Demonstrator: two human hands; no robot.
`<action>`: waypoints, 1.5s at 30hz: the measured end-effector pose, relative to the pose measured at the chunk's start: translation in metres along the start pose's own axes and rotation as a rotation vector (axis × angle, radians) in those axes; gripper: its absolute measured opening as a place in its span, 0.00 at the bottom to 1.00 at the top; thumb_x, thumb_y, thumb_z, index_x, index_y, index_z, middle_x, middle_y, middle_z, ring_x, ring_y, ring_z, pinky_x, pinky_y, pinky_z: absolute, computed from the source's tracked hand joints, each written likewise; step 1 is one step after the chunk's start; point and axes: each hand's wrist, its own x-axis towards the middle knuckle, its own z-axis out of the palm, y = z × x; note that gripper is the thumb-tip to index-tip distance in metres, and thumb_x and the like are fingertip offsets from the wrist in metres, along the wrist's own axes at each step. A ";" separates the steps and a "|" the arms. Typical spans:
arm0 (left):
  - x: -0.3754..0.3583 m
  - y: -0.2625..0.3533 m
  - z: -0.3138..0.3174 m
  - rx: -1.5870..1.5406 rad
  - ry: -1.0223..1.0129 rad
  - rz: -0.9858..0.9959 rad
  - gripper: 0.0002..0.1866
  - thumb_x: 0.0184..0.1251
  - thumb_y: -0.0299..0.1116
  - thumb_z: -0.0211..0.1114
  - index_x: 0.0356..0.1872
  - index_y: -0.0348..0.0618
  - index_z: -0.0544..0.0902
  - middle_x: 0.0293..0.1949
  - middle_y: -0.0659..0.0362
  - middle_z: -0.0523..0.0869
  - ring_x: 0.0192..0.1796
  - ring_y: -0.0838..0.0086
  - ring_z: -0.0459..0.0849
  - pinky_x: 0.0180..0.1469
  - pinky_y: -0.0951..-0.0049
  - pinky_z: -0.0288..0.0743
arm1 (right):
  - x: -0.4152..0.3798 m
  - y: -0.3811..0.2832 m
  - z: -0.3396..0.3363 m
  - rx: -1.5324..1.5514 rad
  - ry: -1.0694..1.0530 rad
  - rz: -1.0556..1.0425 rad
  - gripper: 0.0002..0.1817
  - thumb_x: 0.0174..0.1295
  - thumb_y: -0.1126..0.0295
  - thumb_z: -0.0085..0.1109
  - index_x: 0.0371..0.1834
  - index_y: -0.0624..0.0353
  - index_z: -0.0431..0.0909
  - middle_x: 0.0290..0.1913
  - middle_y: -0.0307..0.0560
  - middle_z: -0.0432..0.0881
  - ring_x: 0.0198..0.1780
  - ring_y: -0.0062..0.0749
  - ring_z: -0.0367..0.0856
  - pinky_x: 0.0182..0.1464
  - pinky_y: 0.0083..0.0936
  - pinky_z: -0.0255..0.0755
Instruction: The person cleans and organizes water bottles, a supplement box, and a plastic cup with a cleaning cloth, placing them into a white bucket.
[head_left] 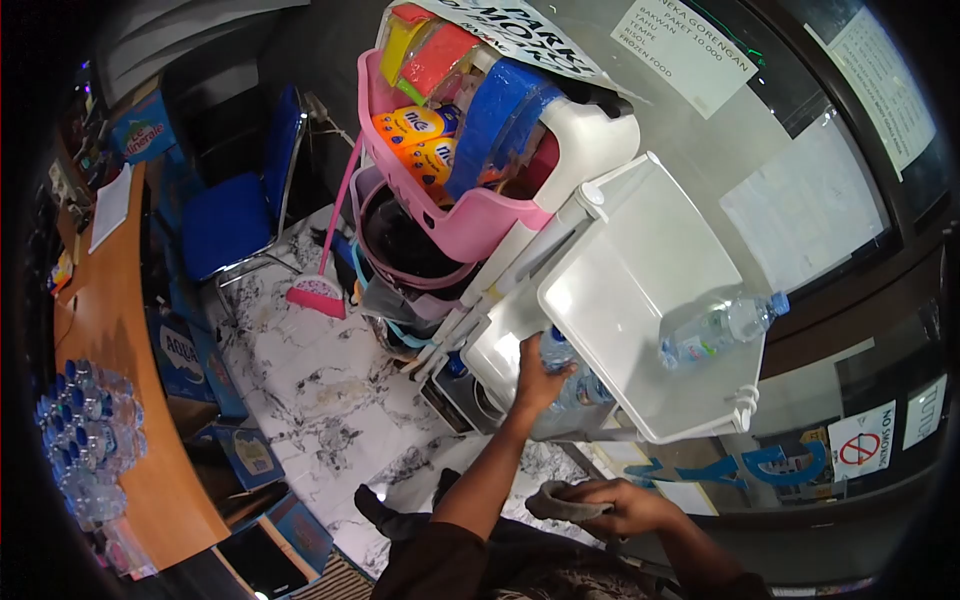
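My left hand reaches into the lower white tray of a rack, its fingers closed around a clear plastic water bottle near the blue cap. More clear bottles lie beside it in that tray, partly hidden by the upper tray's edge. In my right hand, held low in front of my body, is a bunched grey cloth. A single clear bottle with a blue cap lies on its side in the upper white tray.
A pink basket of packets tops the rack, with buckets below it. A pink broom and blue chair stand on the marble-patterned floor. Several bottles crowd the wooden counter at left; cartons sit beneath.
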 end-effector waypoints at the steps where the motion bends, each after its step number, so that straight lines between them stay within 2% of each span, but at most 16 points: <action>1: 0.009 -0.007 0.010 0.149 0.044 0.084 0.45 0.45 0.25 0.81 0.66 0.38 0.64 0.57 0.40 0.75 0.62 0.51 0.76 0.64 0.57 0.71 | 0.001 -0.003 -0.003 0.011 0.004 -0.013 0.22 0.59 0.81 0.60 0.59 0.63 0.77 0.66 0.55 0.76 0.68 0.47 0.74 0.69 0.36 0.67; 2: 0.020 -0.033 0.024 0.073 -0.037 0.095 0.43 0.45 0.25 0.79 0.66 0.39 0.68 0.61 0.38 0.70 0.67 0.47 0.69 0.67 0.55 0.66 | 0.003 -0.008 -0.003 0.050 0.011 -0.008 0.24 0.57 0.81 0.60 0.60 0.64 0.76 0.66 0.56 0.76 0.69 0.48 0.73 0.70 0.36 0.65; 7: 0.048 -0.061 0.058 0.200 -0.203 0.213 0.28 0.56 0.37 0.71 0.59 0.40 0.79 0.62 0.43 0.77 0.66 0.49 0.72 0.68 0.54 0.66 | -0.006 0.008 -0.003 0.095 0.056 0.051 0.21 0.56 0.80 0.63 0.55 0.65 0.81 0.63 0.56 0.78 0.65 0.48 0.77 0.67 0.37 0.69; 10: 0.054 -0.126 0.098 0.272 -0.154 0.358 0.30 0.57 0.44 0.70 0.60 0.41 0.79 0.62 0.45 0.78 0.66 0.48 0.73 0.69 0.52 0.64 | -0.015 0.013 -0.004 0.055 0.111 0.121 0.21 0.56 0.78 0.65 0.55 0.65 0.81 0.61 0.56 0.81 0.62 0.46 0.80 0.65 0.34 0.71; 13: 0.058 -0.151 0.112 0.273 -0.153 0.403 0.30 0.58 0.47 0.69 0.60 0.42 0.80 0.62 0.45 0.79 0.66 0.48 0.73 0.70 0.51 0.64 | -0.025 0.024 -0.003 0.118 0.083 0.167 0.20 0.61 0.75 0.59 0.59 0.63 0.78 0.65 0.56 0.77 0.66 0.48 0.75 0.68 0.37 0.67; 18: 0.059 -0.142 0.098 0.040 -0.186 0.310 0.27 0.60 0.38 0.68 0.61 0.40 0.78 0.60 0.43 0.80 0.65 0.47 0.74 0.68 0.53 0.67 | -0.027 0.032 0.003 0.136 0.094 0.192 0.19 0.62 0.76 0.60 0.57 0.64 0.79 0.64 0.56 0.78 0.64 0.46 0.77 0.67 0.35 0.68; 21: 0.055 -0.100 0.076 -0.159 -0.200 0.220 0.27 0.60 0.33 0.68 0.62 0.39 0.77 0.60 0.42 0.79 0.64 0.45 0.74 0.67 0.54 0.69 | -0.024 0.031 0.006 0.136 0.082 0.180 0.19 0.62 0.76 0.60 0.57 0.65 0.79 0.63 0.56 0.78 0.64 0.45 0.78 0.66 0.34 0.68; 26: 0.043 -0.128 0.080 0.085 -0.254 0.229 0.26 0.58 0.26 0.65 0.61 0.37 0.76 0.62 0.39 0.77 0.66 0.44 0.73 0.68 0.55 0.69 | -0.020 0.019 0.010 0.134 0.093 0.164 0.19 0.62 0.77 0.60 0.57 0.64 0.79 0.63 0.54 0.79 0.63 0.43 0.78 0.66 0.34 0.69; 29: 0.042 -0.152 0.071 0.384 -0.454 0.109 0.29 0.56 0.21 0.62 0.64 0.38 0.73 0.64 0.39 0.74 0.68 0.46 0.70 0.69 0.57 0.67 | -0.021 0.017 0.014 0.130 0.109 0.141 0.19 0.62 0.77 0.60 0.58 0.64 0.79 0.63 0.53 0.79 0.62 0.42 0.79 0.66 0.33 0.69; 31: 0.041 -0.154 0.061 0.371 -0.496 -0.009 0.33 0.55 0.19 0.60 0.67 0.39 0.70 0.67 0.40 0.72 0.70 0.48 0.69 0.70 0.59 0.66 | -0.021 0.015 0.018 0.109 0.129 0.129 0.19 0.62 0.78 0.60 0.58 0.64 0.79 0.63 0.53 0.79 0.62 0.41 0.79 0.65 0.33 0.70; 33: 0.039 -0.124 0.036 0.381 -0.532 -0.135 0.37 0.55 0.18 0.59 0.71 0.41 0.66 0.70 0.41 0.69 0.72 0.51 0.67 0.72 0.61 0.65 | -0.019 0.014 0.020 0.172 0.126 0.169 0.19 0.61 0.79 0.60 0.57 0.64 0.79 0.62 0.53 0.79 0.61 0.41 0.80 0.64 0.32 0.71; 34: 0.033 -0.071 0.013 0.395 -0.547 -0.198 0.38 0.55 0.18 0.59 0.73 0.42 0.64 0.71 0.41 0.67 0.73 0.52 0.66 0.72 0.62 0.64 | -0.016 0.013 0.019 0.201 0.123 0.186 0.19 0.60 0.79 0.60 0.57 0.64 0.79 0.62 0.52 0.79 0.60 0.41 0.80 0.63 0.32 0.71; 36: 0.022 -0.035 -0.015 0.403 -0.531 -0.278 0.42 0.56 0.18 0.58 0.77 0.45 0.58 0.73 0.42 0.65 0.74 0.54 0.66 0.72 0.64 0.65 | -0.008 0.010 0.019 0.156 0.155 0.055 0.19 0.60 0.80 0.61 0.56 0.64 0.79 0.61 0.52 0.79 0.59 0.40 0.80 0.62 0.31 0.72; 40: -0.021 -0.028 -0.062 0.246 -0.441 -0.068 0.40 0.61 0.22 0.62 0.77 0.45 0.59 0.68 0.41 0.73 0.69 0.51 0.74 0.68 0.64 0.69 | 0.013 -0.017 0.021 0.195 0.181 -0.037 0.14 0.61 0.80 0.60 0.51 0.65 0.80 0.58 0.52 0.80 0.57 0.40 0.80 0.59 0.31 0.73; 43: -0.060 0.030 -0.114 0.278 -0.509 -0.260 0.37 0.66 0.28 0.66 0.76 0.45 0.62 0.70 0.45 0.73 0.72 0.59 0.71 0.71 0.64 0.65 | 0.035 -0.031 0.029 0.206 0.137 -0.106 0.13 0.62 0.79 0.59 0.50 0.65 0.81 0.57 0.51 0.81 0.56 0.38 0.80 0.59 0.30 0.72; 45: -0.096 0.026 -0.150 0.226 -0.494 -0.202 0.37 0.66 0.30 0.67 0.75 0.45 0.63 0.69 0.48 0.74 0.70 0.63 0.73 0.70 0.66 0.65 | 0.052 -0.042 0.038 0.221 0.128 -0.113 0.13 0.61 0.79 0.61 0.49 0.64 0.81 0.56 0.51 0.81 0.56 0.38 0.80 0.59 0.30 0.72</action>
